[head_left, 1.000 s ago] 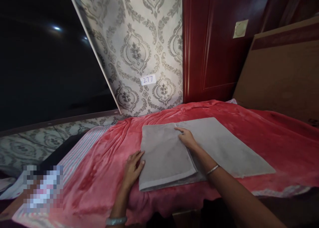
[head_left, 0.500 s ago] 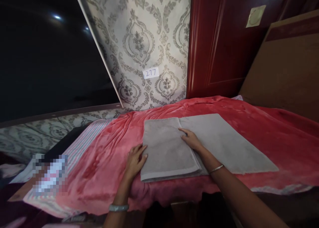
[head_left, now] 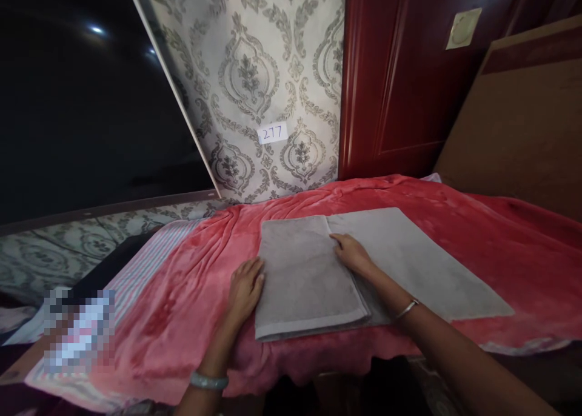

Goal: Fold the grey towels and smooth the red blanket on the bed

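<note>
A grey cloth (head_left: pixel 309 270), soft and towel-like, lies flat on a pink-red plush blanket (head_left: pixel 173 319). Its left part is folded over in layers, while the single-looking right part (head_left: pixel 436 264) spreads out flat. My left hand (head_left: pixel 245 285) rests at the left folded edge, fingers laid out along it, open. On the right, my right hand (head_left: pixel 352 252) touches the inner edge of the folded part with its index finger stretched out. Its other fingers are bent and partly hidden underneath; I see nothing held in it.
A large dark screen (head_left: pixel 91 113) stands at the left against patterned wallpaper. A paper label (head_left: pixel 273 133) reading 277 sticks to the wall. Red wooden panelling (head_left: pixel 382 70) and a leaning brown board (head_left: pixel 522 119) are at the right. Striped fabric (head_left: pixel 154 264) shows at the blanket's left.
My left hand has slid slightly and lies flatter along the cloth's left edge. My right index finger has shifted a little rightwards to the fold's edge. The view has moved slightly.
</note>
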`<state>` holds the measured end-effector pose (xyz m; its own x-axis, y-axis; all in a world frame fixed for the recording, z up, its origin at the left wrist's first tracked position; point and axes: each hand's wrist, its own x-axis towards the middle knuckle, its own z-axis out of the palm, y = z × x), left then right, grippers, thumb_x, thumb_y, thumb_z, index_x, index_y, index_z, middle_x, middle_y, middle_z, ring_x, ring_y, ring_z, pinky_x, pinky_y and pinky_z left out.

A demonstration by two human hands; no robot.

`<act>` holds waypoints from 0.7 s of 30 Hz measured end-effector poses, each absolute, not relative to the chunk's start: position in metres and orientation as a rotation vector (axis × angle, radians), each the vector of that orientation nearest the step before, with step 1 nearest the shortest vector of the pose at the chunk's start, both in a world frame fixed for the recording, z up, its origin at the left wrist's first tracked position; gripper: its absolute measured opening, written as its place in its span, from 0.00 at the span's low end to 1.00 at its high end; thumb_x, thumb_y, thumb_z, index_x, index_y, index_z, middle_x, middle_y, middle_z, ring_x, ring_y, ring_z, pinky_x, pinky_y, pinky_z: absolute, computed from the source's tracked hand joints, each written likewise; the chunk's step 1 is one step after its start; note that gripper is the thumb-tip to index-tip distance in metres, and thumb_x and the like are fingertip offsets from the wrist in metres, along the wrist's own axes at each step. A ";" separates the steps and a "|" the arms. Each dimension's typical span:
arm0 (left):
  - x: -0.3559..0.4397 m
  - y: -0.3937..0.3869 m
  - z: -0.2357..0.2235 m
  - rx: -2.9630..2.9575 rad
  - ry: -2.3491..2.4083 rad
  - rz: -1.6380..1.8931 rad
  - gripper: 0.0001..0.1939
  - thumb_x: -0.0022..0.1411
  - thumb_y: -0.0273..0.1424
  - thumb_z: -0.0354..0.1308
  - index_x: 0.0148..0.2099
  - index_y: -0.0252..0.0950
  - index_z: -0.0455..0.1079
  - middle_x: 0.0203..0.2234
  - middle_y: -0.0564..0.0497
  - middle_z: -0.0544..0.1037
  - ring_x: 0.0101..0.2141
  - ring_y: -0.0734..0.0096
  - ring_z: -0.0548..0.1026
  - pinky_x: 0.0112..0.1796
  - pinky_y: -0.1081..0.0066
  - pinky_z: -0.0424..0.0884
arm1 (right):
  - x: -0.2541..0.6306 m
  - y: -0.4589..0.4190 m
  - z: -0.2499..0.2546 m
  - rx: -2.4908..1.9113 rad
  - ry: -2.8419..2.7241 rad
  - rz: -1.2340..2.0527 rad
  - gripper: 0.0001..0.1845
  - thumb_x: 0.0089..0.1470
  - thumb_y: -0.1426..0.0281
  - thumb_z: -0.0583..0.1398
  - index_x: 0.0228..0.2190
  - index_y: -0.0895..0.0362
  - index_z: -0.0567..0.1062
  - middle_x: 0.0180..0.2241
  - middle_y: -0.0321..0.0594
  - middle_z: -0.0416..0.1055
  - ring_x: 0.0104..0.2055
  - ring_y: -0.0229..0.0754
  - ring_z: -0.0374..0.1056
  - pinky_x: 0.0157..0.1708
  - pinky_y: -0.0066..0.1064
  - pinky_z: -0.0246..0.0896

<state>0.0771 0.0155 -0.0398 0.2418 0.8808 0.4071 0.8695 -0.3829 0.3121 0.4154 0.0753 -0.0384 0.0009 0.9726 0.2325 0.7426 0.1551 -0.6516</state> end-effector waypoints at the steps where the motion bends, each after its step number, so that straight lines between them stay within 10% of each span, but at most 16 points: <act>1: 0.084 0.024 -0.035 2.481 1.748 0.801 0.23 0.68 0.35 0.47 0.61 0.37 0.69 0.59 0.42 0.72 0.59 0.55 0.68 0.60 0.50 0.64 | 0.409 0.076 -0.032 -1.640 -1.825 0.402 0.29 0.53 0.78 0.56 0.57 0.61 0.73 0.58 0.53 0.69 0.61 0.52 0.63 0.61 0.42 0.57; 7: 0.146 0.082 -0.002 2.464 1.940 0.397 0.33 0.68 0.40 0.49 0.67 0.23 0.58 0.67 0.30 0.59 0.68 0.48 0.56 0.65 0.51 0.55 | 0.361 0.104 0.000 -1.630 -2.207 0.022 0.31 0.65 0.62 0.55 0.66 0.57 0.62 0.69 0.52 0.50 0.71 0.56 0.44 0.66 0.54 0.44; 21: 0.159 0.101 -0.024 2.490 1.983 0.265 0.34 0.68 0.48 0.47 0.71 0.40 0.57 0.70 0.35 0.54 0.69 0.46 0.51 0.62 0.43 0.57 | 0.378 0.144 -0.050 -1.770 -2.275 0.091 0.37 0.66 0.47 0.45 0.68 0.52 0.57 0.70 0.47 0.48 0.72 0.54 0.43 0.66 0.53 0.42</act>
